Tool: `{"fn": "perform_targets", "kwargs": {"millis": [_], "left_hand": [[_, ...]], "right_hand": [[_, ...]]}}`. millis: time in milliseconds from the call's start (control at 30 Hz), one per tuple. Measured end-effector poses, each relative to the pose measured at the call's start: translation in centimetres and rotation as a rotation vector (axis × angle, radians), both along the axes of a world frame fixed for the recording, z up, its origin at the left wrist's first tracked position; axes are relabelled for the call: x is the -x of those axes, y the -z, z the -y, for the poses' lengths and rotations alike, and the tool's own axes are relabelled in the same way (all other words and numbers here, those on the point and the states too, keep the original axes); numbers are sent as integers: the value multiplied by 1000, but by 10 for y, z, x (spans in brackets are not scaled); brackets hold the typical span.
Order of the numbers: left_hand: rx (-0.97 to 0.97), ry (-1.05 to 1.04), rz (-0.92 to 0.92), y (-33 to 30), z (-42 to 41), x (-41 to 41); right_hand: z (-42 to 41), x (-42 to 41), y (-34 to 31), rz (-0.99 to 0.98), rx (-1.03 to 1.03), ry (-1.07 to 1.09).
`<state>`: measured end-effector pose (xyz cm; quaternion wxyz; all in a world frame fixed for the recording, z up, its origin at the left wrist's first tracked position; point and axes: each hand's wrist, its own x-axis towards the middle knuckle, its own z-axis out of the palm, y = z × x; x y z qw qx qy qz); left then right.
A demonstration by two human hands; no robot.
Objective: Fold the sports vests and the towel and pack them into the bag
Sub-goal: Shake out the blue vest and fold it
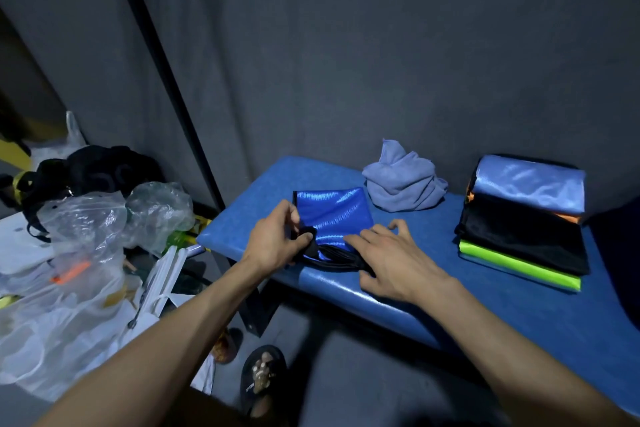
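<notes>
Centre frame, the blue vest (334, 215) lies folded on the bench (450, 291); the left hand (273, 239) pinches its black trim at the lower-left corner, seemingly, while the right hand (391, 260) presses flat, fingers spread, on the lower-right edge.

Both hands work a folded blue vest (334, 215) on the bench (415, 288): left hand (273, 239) pinching its black trim, right hand (391, 260) pressing flat.
</notes>
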<state>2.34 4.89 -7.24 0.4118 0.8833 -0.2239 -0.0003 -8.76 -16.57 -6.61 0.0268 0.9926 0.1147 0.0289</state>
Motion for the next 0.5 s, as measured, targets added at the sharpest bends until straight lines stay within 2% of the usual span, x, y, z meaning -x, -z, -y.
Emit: {"fn": "perform_targets", "kwargs": {"millis": [100, 267, 333, 433, 500], "left_hand": [[49, -14, 59, 1, 0, 0], [71, -8, 8, 6, 4, -9], [4, 35, 50, 7, 4, -13], [-197, 130, 179, 9, 3, -21], [-260, 234, 181, 9, -5, -27]], "right_hand": [[0, -3, 5, 39, -22, -4], [-1, -6, 12, 96, -14, 12], [0, -7, 11, 74, -16, 14], [3, -9, 8, 40, -41, 13], [6, -11, 8, 28, -94, 23]]}}
